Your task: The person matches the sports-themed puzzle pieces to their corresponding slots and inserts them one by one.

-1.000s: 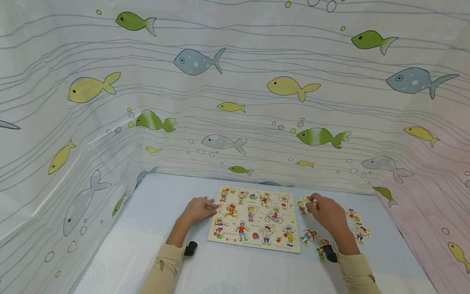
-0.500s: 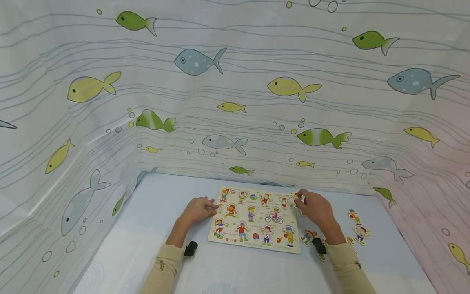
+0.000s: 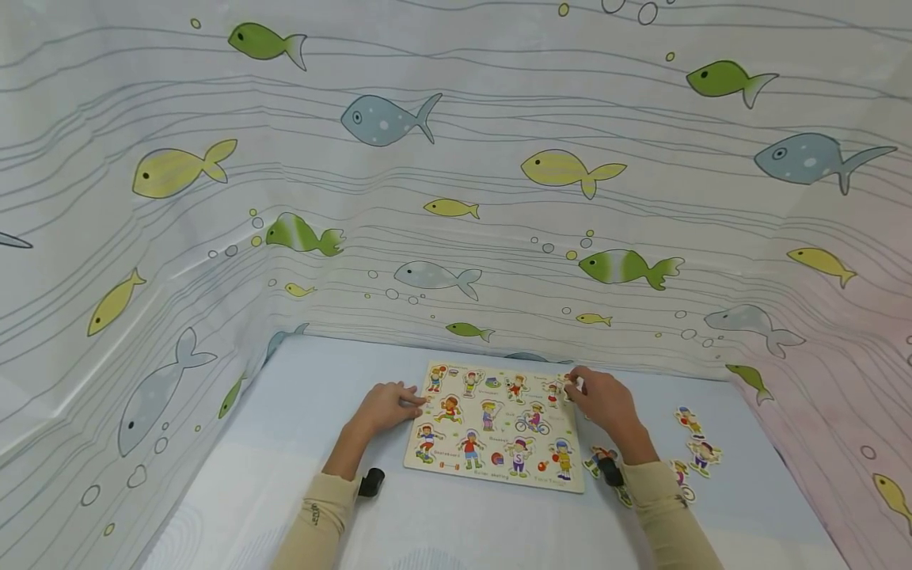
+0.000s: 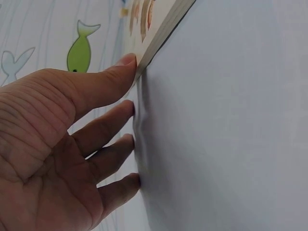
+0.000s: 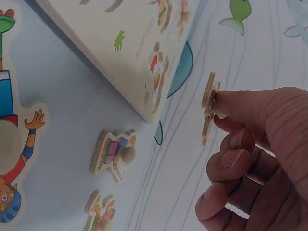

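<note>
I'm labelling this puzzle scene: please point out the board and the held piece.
Board (image 3: 469, 417), head view: bare surface between pictured figures.
Held piece (image 5: 208, 98), right wrist view: on its thin edge.

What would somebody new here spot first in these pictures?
Probably the colourful fish drawn all over the wall behind the table. Next, perhaps, the board of sports pictures on the table, with the left hand at its left edge and the right hand pinching a piece near its far right corner.
</note>
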The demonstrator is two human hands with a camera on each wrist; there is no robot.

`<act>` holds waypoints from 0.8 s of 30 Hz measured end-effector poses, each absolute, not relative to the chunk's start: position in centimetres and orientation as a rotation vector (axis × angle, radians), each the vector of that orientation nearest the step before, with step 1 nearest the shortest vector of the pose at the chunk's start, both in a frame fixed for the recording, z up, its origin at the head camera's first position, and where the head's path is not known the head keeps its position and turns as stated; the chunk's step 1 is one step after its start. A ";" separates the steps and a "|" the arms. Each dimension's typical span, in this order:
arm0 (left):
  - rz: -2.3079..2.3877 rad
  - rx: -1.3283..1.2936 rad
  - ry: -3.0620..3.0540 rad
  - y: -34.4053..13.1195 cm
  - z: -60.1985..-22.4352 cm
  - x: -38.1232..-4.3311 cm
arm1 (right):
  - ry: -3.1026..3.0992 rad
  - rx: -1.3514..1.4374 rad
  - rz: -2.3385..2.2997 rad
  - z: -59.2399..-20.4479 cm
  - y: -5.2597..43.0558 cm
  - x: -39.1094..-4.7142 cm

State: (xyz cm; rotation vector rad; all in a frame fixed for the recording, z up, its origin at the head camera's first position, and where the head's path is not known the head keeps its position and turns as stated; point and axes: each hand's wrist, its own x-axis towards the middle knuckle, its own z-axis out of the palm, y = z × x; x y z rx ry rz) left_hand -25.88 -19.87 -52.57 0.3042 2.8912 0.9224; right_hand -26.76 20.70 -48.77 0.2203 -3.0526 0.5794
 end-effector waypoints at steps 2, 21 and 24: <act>0.925 0.296 2.890 -19.8 -52.5 -25.9 | -3.046 0.238 0.585 -48.8 20.6 -27.0; 0.920 0.278 2.889 -19.7 -52.4 -25.9 | -3.135 0.260 0.593 -50.4 20.2 -29.1; 0.914 0.276 2.890 -19.7 -52.4 -25.9 | -3.133 0.275 0.591 -50.6 20.0 -29.3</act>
